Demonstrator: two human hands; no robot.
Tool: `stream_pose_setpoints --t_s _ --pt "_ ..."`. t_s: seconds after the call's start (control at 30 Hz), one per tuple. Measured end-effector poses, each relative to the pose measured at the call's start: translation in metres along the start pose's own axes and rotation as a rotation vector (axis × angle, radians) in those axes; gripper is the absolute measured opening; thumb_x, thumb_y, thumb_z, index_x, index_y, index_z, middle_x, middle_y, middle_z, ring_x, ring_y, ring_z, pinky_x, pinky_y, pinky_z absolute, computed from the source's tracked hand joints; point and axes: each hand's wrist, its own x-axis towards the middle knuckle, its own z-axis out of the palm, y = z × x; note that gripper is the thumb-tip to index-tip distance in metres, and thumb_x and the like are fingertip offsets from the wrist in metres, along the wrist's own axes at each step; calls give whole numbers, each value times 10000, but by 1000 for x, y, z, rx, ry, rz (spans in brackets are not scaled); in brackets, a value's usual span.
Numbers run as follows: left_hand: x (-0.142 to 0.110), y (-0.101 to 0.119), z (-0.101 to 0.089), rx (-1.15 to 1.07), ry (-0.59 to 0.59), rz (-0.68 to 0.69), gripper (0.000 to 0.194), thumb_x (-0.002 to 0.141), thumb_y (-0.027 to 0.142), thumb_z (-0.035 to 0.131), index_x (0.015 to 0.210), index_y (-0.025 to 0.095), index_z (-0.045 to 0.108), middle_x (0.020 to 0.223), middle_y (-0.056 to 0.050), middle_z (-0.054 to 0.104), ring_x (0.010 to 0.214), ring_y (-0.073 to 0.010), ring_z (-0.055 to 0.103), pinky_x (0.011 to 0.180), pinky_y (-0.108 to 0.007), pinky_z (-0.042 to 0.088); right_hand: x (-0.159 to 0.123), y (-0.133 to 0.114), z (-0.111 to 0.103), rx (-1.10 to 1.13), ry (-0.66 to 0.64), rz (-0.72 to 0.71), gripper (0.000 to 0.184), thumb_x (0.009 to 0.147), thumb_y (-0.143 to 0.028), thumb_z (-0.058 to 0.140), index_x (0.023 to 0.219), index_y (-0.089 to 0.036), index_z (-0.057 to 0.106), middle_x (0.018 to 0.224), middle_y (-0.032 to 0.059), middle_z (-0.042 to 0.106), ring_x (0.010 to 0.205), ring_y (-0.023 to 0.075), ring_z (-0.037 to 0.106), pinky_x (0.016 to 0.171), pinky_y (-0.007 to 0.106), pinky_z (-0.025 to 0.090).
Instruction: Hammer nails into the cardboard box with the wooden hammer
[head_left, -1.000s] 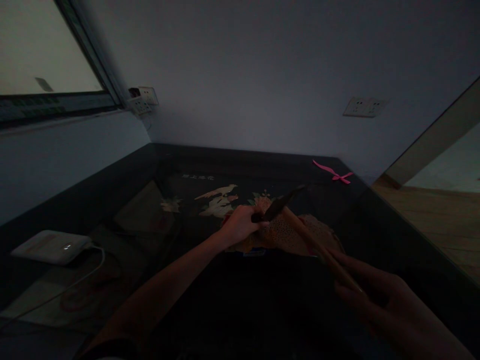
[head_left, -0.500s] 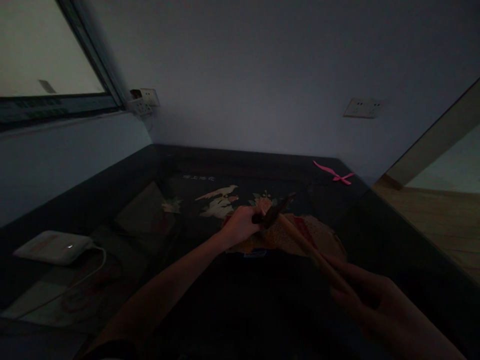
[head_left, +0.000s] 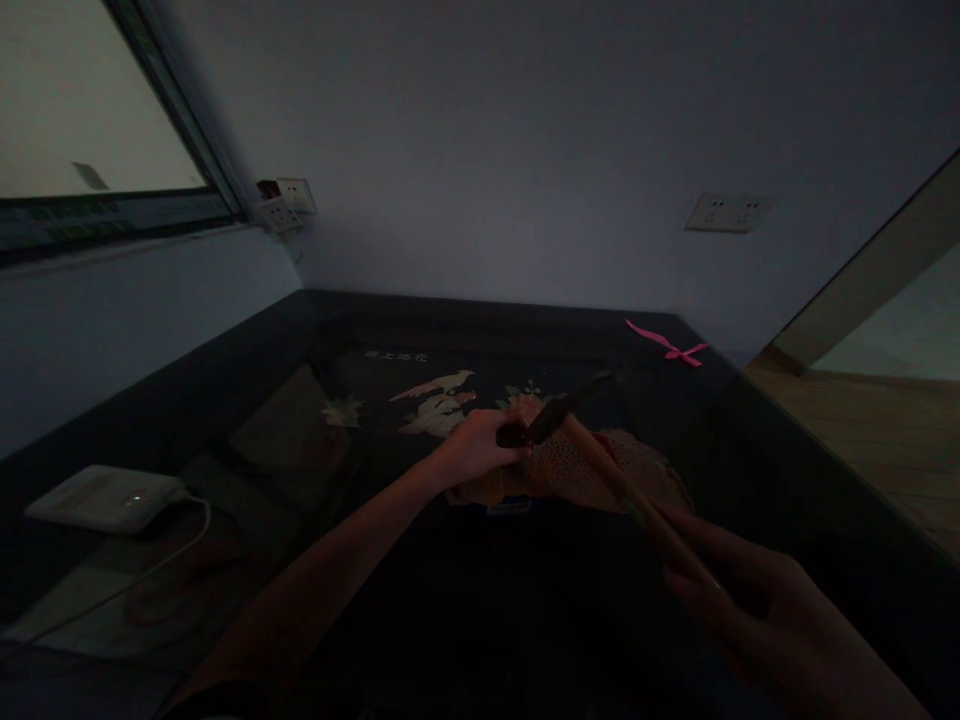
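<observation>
My right hand (head_left: 739,590) is wrapped round the wooden handle of a hammer (head_left: 611,480). The hammer's dark head slants just right of my left fingertips; whether it touches anything there I cannot tell. My left hand (head_left: 478,445) is curled, thumb and fingers pinched around something small, dark and reddish that I cannot make out. Beneath both lies a flat, speckled tan and orange piece (head_left: 577,470) with a red patch, partly covered by the hammer and my left hand. A small blue label-like patch (head_left: 510,506) shows at its near edge.
The dark glossy table (head_left: 420,590) bears a bird-and-flower picture (head_left: 439,400). A white device (head_left: 105,498) with a cable lies at the left, and a pink ribbon (head_left: 671,350) at the far right. Behind is a wall with sockets (head_left: 726,212).
The hammer's head has shifted slightly and lies at a somewhat different tilt beside my left fingers. My left hand has moved a little to the left; its pinch stays closed.
</observation>
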Motion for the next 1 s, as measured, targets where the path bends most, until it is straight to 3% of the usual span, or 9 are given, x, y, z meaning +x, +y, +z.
stream_pose_setpoints --t_s 0.13,0.27,0.4,0.47,0.57,0.7,0.8,0.9,1.0 --pt "0 0 0 -29 43 -49 126 729 165 649 854 152 650 781 -4 683 731 -150 629 670 -231 463 -1 -6 3 16 19 63 536 779 -438 622 1277 -244 584 870 54 753 593 184 661 437 214 521" --pt "1 0 0 -80 42 -47 126 719 165 672 843 158 649 802 -5 686 720 -141 633 672 -233 474 0 -7 3 28 49 32 532 771 -430 634 1268 -246 591 889 48 750 661 192 666 499 220 537" --pt "1 1 -3 -103 23 -45 76 720 160 676 788 150 643 795 -11 687 736 -145 635 694 -242 480 4 -8 4 4 33 56 572 792 -443 609 1322 -245 531 874 46 746 516 154 612 384 208 480" --pt "0 0 -3 -119 6 -45 62 724 161 667 776 140 642 777 -19 684 731 -149 636 689 -241 481 6 -9 4 -1 6 29 544 798 -427 604 1305 -235 553 835 40 745 601 187 650 482 244 538" --pt "0 -3 -4 -134 -23 -36 93 730 187 658 806 134 652 788 -29 687 738 -155 640 702 -246 485 8 -10 3 -21 -2 -20 511 805 -420 599 1284 -243 574 936 47 746 724 220 682 613 294 574" --pt "0 -3 -6 -71 -18 -60 145 734 229 655 848 140 667 839 -38 703 776 -173 643 715 -261 486 10 -8 0 -62 15 -53 506 792 -423 624 1274 -277 578 1086 57 721 908 256 677 719 311 574" --pt "1 -2 -6 -12 -20 -81 158 739 220 641 868 138 678 834 -32 706 772 -184 642 689 -261 476 12 -9 1 -79 -8 -48 494 799 -419 612 1271 -275 583 1093 60 717 903 254 678 726 322 575" --pt "1 0 -5 -36 -34 -80 182 742 214 637 901 137 681 864 -26 710 803 -189 643 701 -259 473 12 -13 4 -92 -38 -15 486 804 -414 598 1264 -254 595 954 58 745 719 209 686 594 279 574" --pt "2 1 -5 -59 -24 -76 148 745 210 643 870 141 683 847 -21 709 794 -175 642 719 -257 473 9 -13 3 -87 -33 28 528 816 -445 571 1299 -231 561 799 52 743 505 160 621 391 226 495"
